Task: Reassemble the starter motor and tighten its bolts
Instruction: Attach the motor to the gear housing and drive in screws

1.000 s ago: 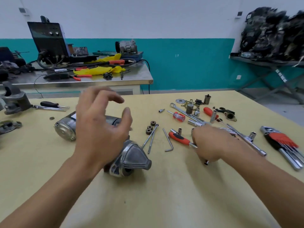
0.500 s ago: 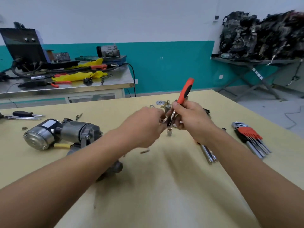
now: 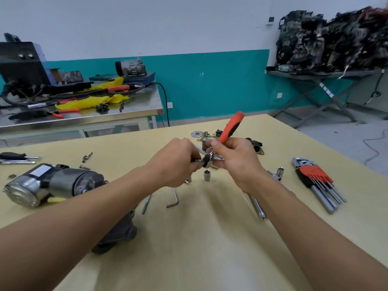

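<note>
The starter motor [image 3: 54, 183] lies on its side at the left of the yellow table [image 3: 189, 248], partly hidden behind my left forearm. My right hand [image 3: 235, 158] grips a ratchet wrench with an orange and black handle [image 3: 232, 127] that points up and away. My left hand [image 3: 176, 162] pinches a small dark socket or bit [image 3: 199, 161] at the ratchet's metal head [image 3: 207, 159]. Both hands are raised above the table's middle, to the right of the motor. A loose socket [image 3: 207, 175] stands upright just below them.
An orange-holdered hex key set [image 3: 317, 181] lies at the right. A bent hex key [image 3: 174, 198], long bolts [image 3: 147, 203], a T-wrench [image 3: 257, 206], a washer [image 3: 197, 134] and small parts are scattered around. Screwdrivers [image 3: 16, 158] lie far left. A steel bench [image 3: 84, 114] stands behind.
My right hand lifted the ratchet off the table and turned its handle upward. My left hand left the starter motor and came over to the ratchet head. The view swung right.
</note>
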Available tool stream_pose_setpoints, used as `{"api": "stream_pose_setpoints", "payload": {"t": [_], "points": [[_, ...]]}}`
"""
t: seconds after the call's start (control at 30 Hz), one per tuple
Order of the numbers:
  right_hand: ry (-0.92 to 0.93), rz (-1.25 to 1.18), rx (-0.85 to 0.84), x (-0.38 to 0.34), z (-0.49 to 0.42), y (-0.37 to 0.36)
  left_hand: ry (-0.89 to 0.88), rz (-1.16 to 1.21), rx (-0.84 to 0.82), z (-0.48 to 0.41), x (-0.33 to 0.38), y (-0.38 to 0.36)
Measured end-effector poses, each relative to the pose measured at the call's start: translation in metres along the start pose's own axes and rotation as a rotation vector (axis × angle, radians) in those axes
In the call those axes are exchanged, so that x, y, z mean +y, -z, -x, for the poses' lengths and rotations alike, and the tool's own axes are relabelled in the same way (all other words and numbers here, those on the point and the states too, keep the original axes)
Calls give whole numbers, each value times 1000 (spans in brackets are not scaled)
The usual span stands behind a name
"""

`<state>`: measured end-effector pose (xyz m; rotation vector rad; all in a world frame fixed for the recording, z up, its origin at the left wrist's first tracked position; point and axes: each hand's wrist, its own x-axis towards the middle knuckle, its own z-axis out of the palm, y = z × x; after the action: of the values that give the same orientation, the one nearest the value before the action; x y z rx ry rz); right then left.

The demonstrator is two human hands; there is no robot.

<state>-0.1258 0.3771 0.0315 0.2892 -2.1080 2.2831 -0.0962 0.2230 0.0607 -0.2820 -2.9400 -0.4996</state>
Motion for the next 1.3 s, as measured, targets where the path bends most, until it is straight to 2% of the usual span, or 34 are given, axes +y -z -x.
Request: {"api": "stream_pose_setpoints", "payload": {"t": [0.17, 0.5, 0.77, 0.87, 1.07, 1.2, 1.3], "points": [[19, 90, 23, 3, 0, 3, 21, 32, -10, -5, 1, -7], [77, 120, 110, 8, -3, 4, 21, 35, 50, -17, 1, -7], [138, 170, 104, 14, -4, 2, 39, 113, -18, -17, 2, -10], [133, 121, 128, 15, -4, 2, 30, 110, -22, -16, 2, -5], [179, 128, 178, 16, -4, -2, 12, 7, -59, -18, 4, 6], [234, 174, 276, 16, -7, 5, 6, -31, -55, -26, 1, 15], [312, 182, 314, 12, -7, 11, -7, -220, -89, -36, -4, 14]]}}
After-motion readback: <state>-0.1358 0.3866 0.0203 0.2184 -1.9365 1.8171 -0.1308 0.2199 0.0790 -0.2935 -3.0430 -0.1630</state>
